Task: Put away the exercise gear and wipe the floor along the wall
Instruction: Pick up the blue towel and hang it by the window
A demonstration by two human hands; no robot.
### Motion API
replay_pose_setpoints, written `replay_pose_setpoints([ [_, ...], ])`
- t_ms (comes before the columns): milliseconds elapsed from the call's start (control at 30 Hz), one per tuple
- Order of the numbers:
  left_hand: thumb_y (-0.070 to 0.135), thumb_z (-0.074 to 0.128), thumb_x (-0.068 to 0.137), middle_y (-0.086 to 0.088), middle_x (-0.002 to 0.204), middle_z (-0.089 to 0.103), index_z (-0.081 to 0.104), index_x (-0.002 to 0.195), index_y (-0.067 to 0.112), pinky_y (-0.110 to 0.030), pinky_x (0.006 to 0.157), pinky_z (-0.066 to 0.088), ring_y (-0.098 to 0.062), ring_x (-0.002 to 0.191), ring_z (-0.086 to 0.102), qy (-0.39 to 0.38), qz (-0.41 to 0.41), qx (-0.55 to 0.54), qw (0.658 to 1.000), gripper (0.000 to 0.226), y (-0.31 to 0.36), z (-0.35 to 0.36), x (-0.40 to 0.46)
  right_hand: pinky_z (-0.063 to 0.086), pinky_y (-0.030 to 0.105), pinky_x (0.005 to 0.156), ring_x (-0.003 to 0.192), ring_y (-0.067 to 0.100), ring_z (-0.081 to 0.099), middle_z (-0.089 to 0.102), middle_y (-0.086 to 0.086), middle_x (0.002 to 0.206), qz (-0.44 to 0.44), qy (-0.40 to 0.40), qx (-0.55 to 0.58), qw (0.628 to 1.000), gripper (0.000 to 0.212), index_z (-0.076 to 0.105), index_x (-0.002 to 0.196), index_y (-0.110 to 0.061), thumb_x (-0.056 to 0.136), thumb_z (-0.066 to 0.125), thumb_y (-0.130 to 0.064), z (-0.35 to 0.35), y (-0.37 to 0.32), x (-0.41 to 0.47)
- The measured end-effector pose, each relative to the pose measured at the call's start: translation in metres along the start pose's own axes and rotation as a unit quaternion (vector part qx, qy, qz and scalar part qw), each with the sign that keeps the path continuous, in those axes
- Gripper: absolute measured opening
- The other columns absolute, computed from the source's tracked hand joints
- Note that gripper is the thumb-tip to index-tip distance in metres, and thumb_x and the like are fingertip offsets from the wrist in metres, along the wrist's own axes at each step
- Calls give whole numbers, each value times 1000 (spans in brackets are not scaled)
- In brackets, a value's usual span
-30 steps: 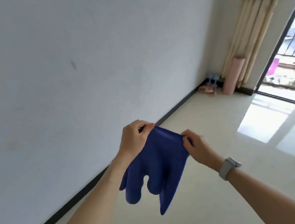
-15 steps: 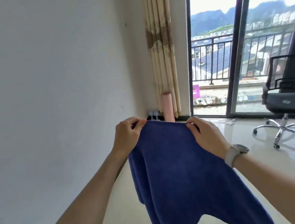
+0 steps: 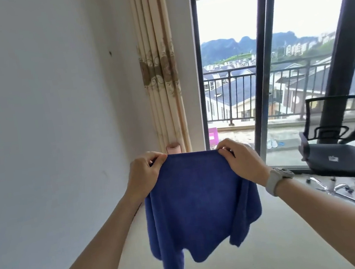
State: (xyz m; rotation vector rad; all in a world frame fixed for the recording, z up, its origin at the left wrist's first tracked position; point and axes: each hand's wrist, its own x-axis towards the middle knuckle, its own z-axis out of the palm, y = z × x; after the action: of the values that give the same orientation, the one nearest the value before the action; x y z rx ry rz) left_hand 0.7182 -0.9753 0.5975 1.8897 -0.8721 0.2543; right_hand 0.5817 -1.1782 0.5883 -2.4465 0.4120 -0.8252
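i'm holding a blue microfibre cloth (image 3: 198,207) up in front of me, stretched between my two hands at about chest height. my left hand (image 3: 144,175) pinches the top left corner, fingers curled over the edge, and my right hand (image 3: 242,162) pinches the top right corner the same way, so the top hem runs taut and level between them. the hands are apart, with the width of the cloth between them. the rest of the cloth hangs down loose below my hands, its lower edge uneven, with one long tail dropping on the left side and a folded flap drooping under my right wrist, where i wear a grey watch (image 3: 276,179). the cloth hangs clear of the pale floor (image 3: 274,251). the white wall (image 3: 49,126) runs along my left. just above the cloth's top hem, the end of a rolled pink exercise mat (image 3: 173,148) stands upright in the corner at the foot of the beige curtain (image 3: 160,70). a black office chair (image 3: 339,149) sits to my right by the glass balcony door (image 3: 261,80).
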Motion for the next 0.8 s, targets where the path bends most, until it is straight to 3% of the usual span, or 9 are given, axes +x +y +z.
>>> replay_pose_setpoints([
  [267,18,58,89,7,82,64,70,91,9,1,64,41,-3,71,57,43,45,41,997,15,-46,88,197,44,28,66,68,14,55,59,-7,72,-49,13,18,999,15,57,95,-17,95,44,-23,22,101,210],
  [467,22,58,90,7,78,66,71,90,14,-1,62,43,-2,69,58,60,3,71,996,15,-86,118,342,41,26,58,62,14,53,55,-8,66,-88,-34,34,995,15,54,91,-21,96,42,-30,56,150,388],
  [667,21,59,89,17,74,63,70,83,19,-1,62,43,0,72,59,77,-22,124,989,12,-151,113,463,46,32,78,84,17,57,63,-7,88,-150,-78,39,985,18,57,103,-21,95,43,-28,126,168,537],
  [800,21,60,88,18,73,64,70,80,20,0,61,43,4,68,60,80,-28,129,988,13,-209,114,547,47,31,79,86,17,57,66,-4,90,-175,-78,42,981,19,62,101,-21,94,46,-27,183,183,635],
])
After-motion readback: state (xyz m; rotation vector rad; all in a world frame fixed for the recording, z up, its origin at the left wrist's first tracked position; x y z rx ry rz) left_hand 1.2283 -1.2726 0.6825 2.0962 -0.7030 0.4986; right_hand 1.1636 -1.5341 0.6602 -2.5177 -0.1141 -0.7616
